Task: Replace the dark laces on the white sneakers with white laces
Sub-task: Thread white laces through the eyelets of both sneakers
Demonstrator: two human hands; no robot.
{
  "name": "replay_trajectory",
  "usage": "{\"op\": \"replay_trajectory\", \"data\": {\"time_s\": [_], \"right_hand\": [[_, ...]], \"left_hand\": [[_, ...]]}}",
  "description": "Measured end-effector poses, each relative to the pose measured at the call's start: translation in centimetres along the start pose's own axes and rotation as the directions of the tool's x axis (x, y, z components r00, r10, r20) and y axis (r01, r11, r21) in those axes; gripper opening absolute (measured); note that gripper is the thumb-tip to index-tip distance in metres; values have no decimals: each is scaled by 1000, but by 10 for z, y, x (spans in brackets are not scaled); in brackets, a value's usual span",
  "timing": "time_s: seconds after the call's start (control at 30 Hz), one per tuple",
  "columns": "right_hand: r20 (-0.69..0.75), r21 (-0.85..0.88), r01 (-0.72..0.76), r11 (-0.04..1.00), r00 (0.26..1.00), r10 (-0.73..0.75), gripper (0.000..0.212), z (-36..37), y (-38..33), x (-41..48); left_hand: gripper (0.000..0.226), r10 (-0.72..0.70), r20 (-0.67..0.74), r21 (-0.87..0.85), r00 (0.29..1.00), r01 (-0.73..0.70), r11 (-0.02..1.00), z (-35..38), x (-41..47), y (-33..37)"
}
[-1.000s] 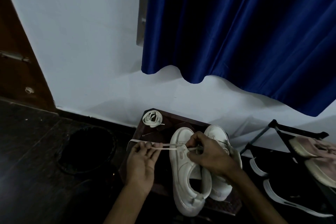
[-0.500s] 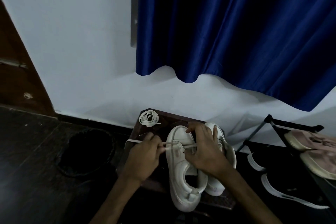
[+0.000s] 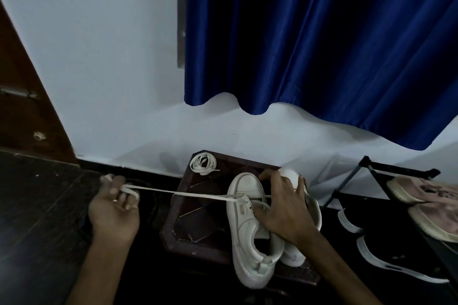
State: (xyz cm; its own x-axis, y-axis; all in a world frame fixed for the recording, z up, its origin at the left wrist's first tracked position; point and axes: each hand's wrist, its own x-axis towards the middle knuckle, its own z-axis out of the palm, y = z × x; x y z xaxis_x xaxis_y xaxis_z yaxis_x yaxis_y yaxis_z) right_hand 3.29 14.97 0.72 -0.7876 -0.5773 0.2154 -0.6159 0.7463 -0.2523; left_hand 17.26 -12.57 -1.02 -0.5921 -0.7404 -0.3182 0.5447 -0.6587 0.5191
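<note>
Two white sneakers lie side by side on the right half of a dark wooden stool (image 3: 198, 220), toes toward the wall (image 3: 111, 57). The near sneaker (image 3: 247, 235) lies on its side, its heel overhanging the stool's front edge. The far sneaker (image 3: 290, 177) is just beside it, mostly covered, with only toe and heel showing. The right hand (image 3: 285, 208) rests on top of both sneakers with fingers spread and fairly straight, pressing them down, the thumb beside the near sneaker's eyelets. Whether the thumb traps the lace cannot be told. A white lace (image 3: 186, 193) runs taut from those eyelets across the stool's top and out past its left edge to the left hand (image 3: 114, 210). That hand is held palm up, to the left of the stool and over the dark floor (image 3: 37, 205), fingers curled round the lace end, which loops over them. A second white lace, coiled (image 3: 203, 163), sits on the stool's back left corner, apart from both hands. To the right of the stool stands a black shoe rack (image 3: 396, 173) with pink shoes (image 3: 433, 195) on top and black shoes with white soles (image 3: 396, 262) lower down. Above the stool hangs a blue curtain (image 3: 322, 44). A brown door (image 3: 19, 106) stands far to the stool's left.
</note>
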Motion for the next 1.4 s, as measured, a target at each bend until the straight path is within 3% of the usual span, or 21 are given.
{"op": "replay_trajectory", "data": {"time_s": [0.03,0.07,0.13,0.2,0.23,0.4,0.43,0.47,0.5,0.53,0.57,0.6,0.67,0.8,0.9,0.97,1.03,1.1,1.13,1.27,1.4], "right_hand": [[3,9,-2,1000,1000,1,50,1,0,0],[0,17,-1,1000,1000,1,49,2,0,0],[-7,32,-10,999,1000,10,49,3,1,1],[-1,45,-17,999,1000,17,50,3,1,2],[9,49,-24,999,1000,24,51,3,1,2],[62,78,-63,995,996,59,53,-1,0,2],[66,73,-64,995,996,59,53,-1,0,1],[67,67,-64,996,996,60,52,-2,0,2],[71,61,-63,996,996,59,52,-2,0,2],[73,54,-61,997,996,57,51,-2,1,2],[75,46,-63,997,995,60,52,-2,1,2],[77,40,-69,997,995,66,52,-2,1,2],[72,37,-74,997,995,71,52,0,0,2],[85,30,-74,997,994,72,51,0,1,2],[94,37,-76,996,993,73,51,-1,0,2],[101,42,-82,996,992,77,50,0,0,2],[104,47,-87,995,991,82,50,0,1,2],[98,55,-85,995,992,80,50,1,1,2],[96,61,-87,994,992,81,50,0,1,1],[89,74,-95,993,992,88,49,1,0,1],[94,77,-96,992,992,89,50,2,1,2]], "left_hand": [[26,72,66,218,995,-85,972,6,-7,-5],[20,144,190,492,971,-222,842,11,-15,-16],[18,26,526,794,850,-502,344,13,-28,-51],[40,-241,624,739,743,-662,-128,11,-40,-88],[42,-256,643,679,722,-692,-245,13,-43,-101],[32,-239,751,476,615,-756,-449,18,-44,-126],[30,-285,744,449,605,-768,-457,19,-44,-123],[26,-269,725,535,634,-765,-358,19,-44,-117],[21,-180,655,730,734,-676,-101,22,-44,-109],[19,-106,485,854,868,-444,270,25,-40,-99],[20,-96,274,791,957,-167,588,30,-36,-82],[22,-86,139,603,987,-16,798,32,-29,-63],[26,-28,115,365,993,-16,931,31,-19,-32],[33,110,228,369,968,-190,910,25,-22,-36],[37,163,347,554,924,-341,759,5,-25,-61],[39,89,590,640,802,-533,553,-14,-21,-72],[34,-100,782,616,616,-739,272,-26,-17,-81],[30,-235,842,511,485,-858,58,-31,-16,-90],[26,-255,846,482,469,-876,-11,-32,-16,-92],[9,-186,858,487,478,-874,1,-28,-16,-87],[27,-100,849,526,520,-849,53,-13,-8,-81]]}}
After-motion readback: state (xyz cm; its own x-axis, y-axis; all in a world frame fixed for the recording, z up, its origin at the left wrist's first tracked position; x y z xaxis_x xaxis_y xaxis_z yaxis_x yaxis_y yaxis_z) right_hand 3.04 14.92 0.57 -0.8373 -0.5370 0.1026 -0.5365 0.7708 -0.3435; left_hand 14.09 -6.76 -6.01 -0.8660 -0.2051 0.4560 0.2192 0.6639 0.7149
